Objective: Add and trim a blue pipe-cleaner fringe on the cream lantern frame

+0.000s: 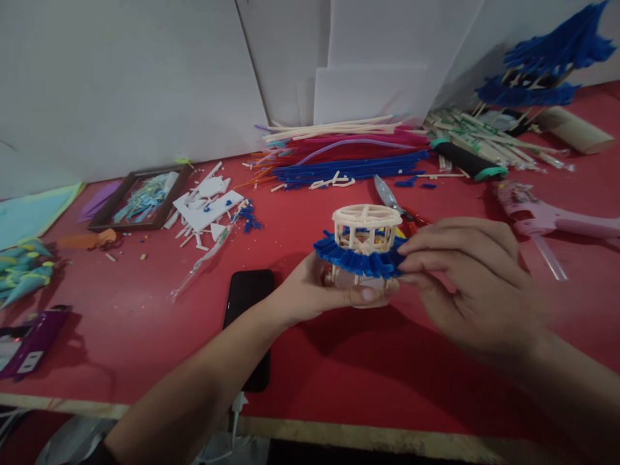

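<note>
Above the red table I hold a small round tower-like craft model [367, 216], built of cream pipe cleaners with thin posts and a spoked top. A ruffled skirt of blue pipe cleaners [361, 261] circles its middle. My left hand [314, 294] is closed around the lower part from the left, thumb across the front; its other fingers are mostly hidden behind the model. At the skirt's right edge, my right hand [465, 284] pinches the blue pieces between thumb and fingers. The exact piece in that pinch is partly covered by the fingertips.
Pliers [387, 197] lie just behind the model. Bundles of pipe cleaners [349, 161] run along the wall. A pink glue gun [542, 213] rests at right, below a larger blue-roofed model [533, 84]. A phone [249, 297], white scraps [208, 206] and a frame [104, 223] are left.
</note>
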Demonstrator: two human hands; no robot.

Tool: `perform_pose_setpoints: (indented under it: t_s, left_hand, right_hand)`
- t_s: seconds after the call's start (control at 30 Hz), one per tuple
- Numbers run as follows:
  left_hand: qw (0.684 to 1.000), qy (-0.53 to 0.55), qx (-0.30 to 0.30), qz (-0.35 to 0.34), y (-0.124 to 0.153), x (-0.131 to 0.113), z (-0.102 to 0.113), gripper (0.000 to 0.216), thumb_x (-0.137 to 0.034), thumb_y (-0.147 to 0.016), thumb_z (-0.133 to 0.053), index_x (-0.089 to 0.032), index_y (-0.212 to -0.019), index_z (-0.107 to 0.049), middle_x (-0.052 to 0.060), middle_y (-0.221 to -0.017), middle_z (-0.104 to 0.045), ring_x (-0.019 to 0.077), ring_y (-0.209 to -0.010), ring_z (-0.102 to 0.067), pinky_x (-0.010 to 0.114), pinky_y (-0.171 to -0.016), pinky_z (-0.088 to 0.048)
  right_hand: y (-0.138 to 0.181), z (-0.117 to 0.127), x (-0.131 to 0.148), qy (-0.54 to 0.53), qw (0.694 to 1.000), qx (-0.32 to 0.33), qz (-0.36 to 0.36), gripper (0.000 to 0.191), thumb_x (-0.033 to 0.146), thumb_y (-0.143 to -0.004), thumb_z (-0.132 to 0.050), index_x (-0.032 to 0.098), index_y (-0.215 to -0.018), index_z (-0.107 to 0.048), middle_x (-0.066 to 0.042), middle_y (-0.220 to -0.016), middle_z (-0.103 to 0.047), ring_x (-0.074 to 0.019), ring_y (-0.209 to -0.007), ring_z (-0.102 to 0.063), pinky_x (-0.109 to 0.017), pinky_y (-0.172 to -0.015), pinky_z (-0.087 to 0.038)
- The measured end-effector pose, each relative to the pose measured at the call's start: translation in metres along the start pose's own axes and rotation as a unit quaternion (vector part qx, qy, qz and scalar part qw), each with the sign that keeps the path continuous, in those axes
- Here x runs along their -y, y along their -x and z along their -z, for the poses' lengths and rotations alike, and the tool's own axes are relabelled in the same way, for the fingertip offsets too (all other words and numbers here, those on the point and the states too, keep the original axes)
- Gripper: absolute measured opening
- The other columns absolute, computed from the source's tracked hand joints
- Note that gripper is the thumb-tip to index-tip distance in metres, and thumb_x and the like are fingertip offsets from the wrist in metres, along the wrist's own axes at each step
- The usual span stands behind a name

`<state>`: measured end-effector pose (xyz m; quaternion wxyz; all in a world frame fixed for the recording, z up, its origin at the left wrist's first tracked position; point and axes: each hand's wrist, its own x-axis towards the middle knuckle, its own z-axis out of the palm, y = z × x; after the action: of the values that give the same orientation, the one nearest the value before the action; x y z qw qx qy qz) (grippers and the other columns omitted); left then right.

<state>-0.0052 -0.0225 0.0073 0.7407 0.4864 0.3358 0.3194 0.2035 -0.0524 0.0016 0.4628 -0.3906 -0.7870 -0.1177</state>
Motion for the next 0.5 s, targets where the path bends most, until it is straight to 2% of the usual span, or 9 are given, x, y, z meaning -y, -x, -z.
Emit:
perform_pose_setpoints:
  t_s: [0.13, 0.33, 0.5]
  left_hand:
    - [1.0, 0.008, 0.006, 0.004, 0.0003, -0.0004, -0.0001, 0.044, -0.031, -0.068, -0.093, -0.016, -0.105, -0.076, 0.012, -0.11, -0.083, 0.0299, -0.106, -0.079, 0.045, -0.1, -0.06]
    - [1.0, 0.012, 0.004, 0.016, 0.0004, 0.0005, 0.0015, 0.048, -0.034, -0.063, -0.096, -0.016, -0.104, -0.077, 0.013, -0.111, -0.082, 0.0329, -0.109, -0.077, 0.047, -0.1, -0.059]
    - [1.0, -0.002, -0.014, 0.015, 0.0007, 0.0002, 0.001, 0.049, -0.03, -0.061, -0.097, -0.016, -0.102, -0.074, 0.013, -0.117, -0.081, 0.0326, -0.115, -0.074, 0.047, -0.104, -0.056]
  right_hand:
    - [-0.0003, 0.0038, 0.0004, 0.015, 1.0, 0.015, 0.001, 0.019, 0.011, -0.092, -0.069, 0.03, -0.095, -0.065, -0.002, -0.101, -0.077, -0.0264, -0.098, -0.071, -0.049, -0.087, -0.057]
    - [0.0014, 0.0026, 0.0015, 0.004, 1.0, -0.015, 0.01, 0.02, 0.01, -0.091, -0.068, 0.028, -0.101, -0.064, -0.004, -0.101, -0.073, -0.0257, -0.1, -0.07, -0.048, -0.089, -0.057]
    - [0.0029, -0.0015, 0.0014, -0.02, 1.0, 0.006, -0.018, 0.009, 0.016, -0.095, -0.065, 0.025, -0.096, -0.064, -0.006, -0.098, -0.067, -0.0254, -0.1, -0.066, -0.048, -0.089, -0.054]
